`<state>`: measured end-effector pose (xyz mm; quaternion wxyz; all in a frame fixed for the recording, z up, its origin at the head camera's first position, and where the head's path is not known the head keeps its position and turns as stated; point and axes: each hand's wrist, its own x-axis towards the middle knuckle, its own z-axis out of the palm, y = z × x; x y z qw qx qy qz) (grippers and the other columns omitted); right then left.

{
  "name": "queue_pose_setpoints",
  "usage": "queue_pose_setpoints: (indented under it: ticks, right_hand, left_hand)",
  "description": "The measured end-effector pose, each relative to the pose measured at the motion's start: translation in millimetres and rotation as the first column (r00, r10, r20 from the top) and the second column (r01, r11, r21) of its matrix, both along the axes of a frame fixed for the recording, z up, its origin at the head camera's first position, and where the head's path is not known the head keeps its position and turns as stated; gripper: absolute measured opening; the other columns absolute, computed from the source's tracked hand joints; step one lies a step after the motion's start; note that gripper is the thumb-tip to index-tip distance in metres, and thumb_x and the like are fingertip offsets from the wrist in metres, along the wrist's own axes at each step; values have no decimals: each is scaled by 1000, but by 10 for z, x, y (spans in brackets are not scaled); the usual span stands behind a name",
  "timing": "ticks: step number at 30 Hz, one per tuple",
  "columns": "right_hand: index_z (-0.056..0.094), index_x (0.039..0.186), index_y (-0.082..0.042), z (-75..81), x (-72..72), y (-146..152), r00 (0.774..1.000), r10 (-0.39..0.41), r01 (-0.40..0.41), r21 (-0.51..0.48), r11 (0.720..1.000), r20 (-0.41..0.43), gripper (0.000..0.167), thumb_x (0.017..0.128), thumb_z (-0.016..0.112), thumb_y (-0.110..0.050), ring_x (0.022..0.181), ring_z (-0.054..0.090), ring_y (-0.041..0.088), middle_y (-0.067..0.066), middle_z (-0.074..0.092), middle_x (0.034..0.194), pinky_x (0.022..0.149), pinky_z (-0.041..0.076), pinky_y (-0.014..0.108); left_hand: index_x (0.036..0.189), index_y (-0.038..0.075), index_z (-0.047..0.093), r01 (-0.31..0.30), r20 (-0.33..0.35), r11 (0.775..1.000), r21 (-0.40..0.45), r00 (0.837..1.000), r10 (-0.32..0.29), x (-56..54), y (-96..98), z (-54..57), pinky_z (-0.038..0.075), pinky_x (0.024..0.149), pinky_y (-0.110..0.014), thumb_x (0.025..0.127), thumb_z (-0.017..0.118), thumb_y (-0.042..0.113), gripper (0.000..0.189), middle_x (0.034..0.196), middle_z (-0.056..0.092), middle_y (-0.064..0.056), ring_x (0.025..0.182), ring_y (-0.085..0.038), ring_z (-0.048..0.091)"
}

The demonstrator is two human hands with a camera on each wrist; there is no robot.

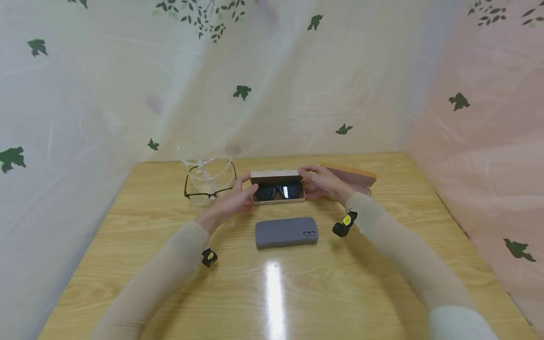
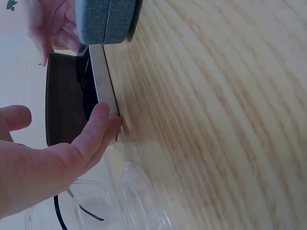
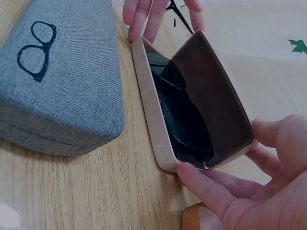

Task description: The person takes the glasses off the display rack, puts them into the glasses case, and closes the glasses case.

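An open eyeglass case (image 1: 278, 201) with a pale outside and dark brown lining stands at the table's middle back, its lid raised. Dark sunglasses (image 3: 184, 117) lie inside it. At the case's left end is my left hand (image 2: 62, 155), its fingertips touching the lower shell's corner while another finger stands apart from the lid. My right hand (image 1: 325, 183) holds the right end, with one finger at the lid's edge and others against the lower shell (image 3: 158, 139). Just in front lies a closed grey fabric glasses case (image 1: 286, 232) with a black glasses print.
Black-framed glasses (image 1: 200, 194) sit on a clear plastic stand (image 1: 204, 177) left of the left hand. Behind the right hand, another case with an orange-brown lid (image 1: 352, 172) stands open. A patterned curtain (image 1: 276, 118) borders the wooden table (image 1: 238, 293) at the back.
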<state>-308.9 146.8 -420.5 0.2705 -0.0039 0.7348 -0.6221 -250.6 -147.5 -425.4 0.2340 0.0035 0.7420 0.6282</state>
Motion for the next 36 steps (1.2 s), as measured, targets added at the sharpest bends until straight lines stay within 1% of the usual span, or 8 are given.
queue_pose_setpoints:
  ticks: [6,12,17,21,24,28,32,36]
  right_hand:
    - [39,151,-8,3,2,4,1000,25,-25,-7,1000,9,49,109,49,-31,123,56,47,28,48,144,102,49,57]
    - [40,150,-9,10,-10,-3,999,31,-31,-6,999,18,46,109,49,-28,120,59,44,26,50,143,101,50,55]
    - [39,150,-7,-10,-7,10,999,38,-37,-30,999,18,44,109,48,-23,121,59,45,26,50,144,102,48,56]
    - [34,154,-3,-28,32,28,998,58,-58,-47,997,15,48,110,47,-18,125,55,47,29,46,147,105,45,57]
    - [32,155,-1,-28,69,41,997,79,-79,-37,996,-1,50,109,47,-16,128,54,46,29,46,147,107,43,57]
    - [35,153,-2,-15,85,41,997,79,-79,-32,996,-8,48,109,49,-15,129,53,43,28,48,146,109,41,54]
    - [36,153,-2,-17,88,37,997,73,-74,-32,997,-17,48,108,50,-14,131,52,43,27,45,148,110,42,53]
    - [37,153,0,-36,89,46,996,80,-81,-16,997,-46,49,108,51,-13,131,51,42,23,42,150,109,43,50]
  left_hand:
    - [161,16,12,1,-40,999,45,999,1,39,-34,-17,43,109,-52,109,48,30,64,160,24,-28,132,-49,48]
    - [161,13,19,-10,-55,996,85,998,15,74,-89,-34,43,109,-52,108,51,25,62,157,31,-27,130,-49,49]
    - [157,8,22,-22,-61,995,102,998,28,87,-80,-37,44,109,-51,106,54,15,61,151,37,-30,131,-48,48]
    - [156,3,22,-27,-55,993,114,998,33,113,-53,-54,43,110,-49,105,55,10,61,155,27,-33,134,-47,45]
    - [155,-3,22,-30,-72,992,123,997,40,139,-43,-76,43,110,-50,105,54,9,60,159,19,-34,135,-50,43]
    - [154,-7,23,-30,-93,993,118,995,41,150,-40,-74,42,110,-49,105,54,9,60,161,18,-31,136,-48,42]
    - [154,-6,25,-25,-90,993,116,995,36,155,-47,-60,40,112,-46,102,56,5,62,163,18,-27,141,-42,39]
    - [154,-6,26,-22,-86,994,103,996,31,176,-61,-55,39,113,-45,98,55,1,64,163,19,-26,143,-40,37]
